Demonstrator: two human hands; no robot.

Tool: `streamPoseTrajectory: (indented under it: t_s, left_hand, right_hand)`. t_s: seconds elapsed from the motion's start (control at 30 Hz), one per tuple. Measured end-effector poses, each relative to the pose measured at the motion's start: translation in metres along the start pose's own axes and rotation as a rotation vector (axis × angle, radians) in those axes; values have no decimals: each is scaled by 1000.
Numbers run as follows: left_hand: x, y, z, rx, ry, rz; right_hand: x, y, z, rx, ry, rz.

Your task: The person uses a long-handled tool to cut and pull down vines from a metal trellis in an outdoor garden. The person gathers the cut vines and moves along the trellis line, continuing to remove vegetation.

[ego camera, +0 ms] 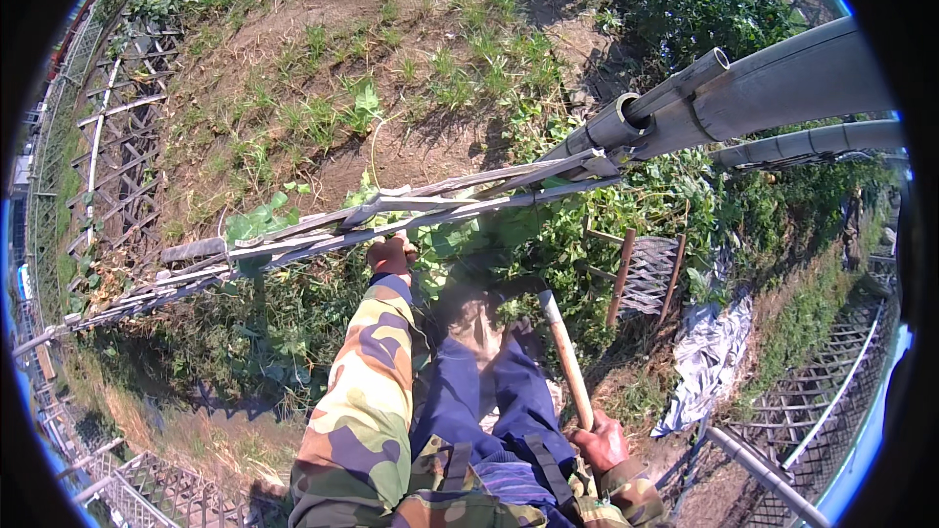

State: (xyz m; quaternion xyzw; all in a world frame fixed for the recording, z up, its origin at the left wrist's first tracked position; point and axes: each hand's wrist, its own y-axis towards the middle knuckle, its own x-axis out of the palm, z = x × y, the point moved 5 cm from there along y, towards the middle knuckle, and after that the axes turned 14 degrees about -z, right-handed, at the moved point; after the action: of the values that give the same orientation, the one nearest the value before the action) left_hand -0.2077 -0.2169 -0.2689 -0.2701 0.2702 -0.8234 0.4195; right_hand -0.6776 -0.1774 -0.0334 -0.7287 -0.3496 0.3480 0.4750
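Observation:
My right hand (601, 442) is closed around the lower end of the wooden handle of a sickle (566, 359). The dark, curved blade points left, above my legs, among shaded leaves. My left hand (392, 257) reaches up to the lower edge of a weathered lattice fence (440, 214) of wooden or bamboo slats. Its fingers are bent at the slats and leaves; whether they grip a slat or a stem cannot be told. Green vines (440, 249) grow through and below the lattice, right beside this hand.
Thick metal pipes (777, 88) cross the upper right. A folding chair or small rack with wooden posts (647, 275) stands in the plants at right, near a crumpled grey sheet (708, 359). Beyond the lattice lies weedy soil (411, 154). More lattice fencing (125, 147) runs along the left.

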Motion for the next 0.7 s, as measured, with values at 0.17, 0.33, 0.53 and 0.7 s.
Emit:
streamPoseTrajectory:
  t_s: [0.17, 0.33, 0.53, 0.7]
  left_hand:
    - [3, -1, -3, -12, 423, 7]
    - [25, -23, 8, 58, 1216, -16]
    - [33, -40, 25, 132, 1013, 281]
    - [23, -30, 10, 262, 871, 394]
  right_hand:
    - [-2, 4, 4, 14, 29, -20]
    - [-6, 1, 5, -27, 26, -1]
    - [-10, -3, 14, -7, 68, 14]
    - [-9, -8, 20, 54, 81, 18]
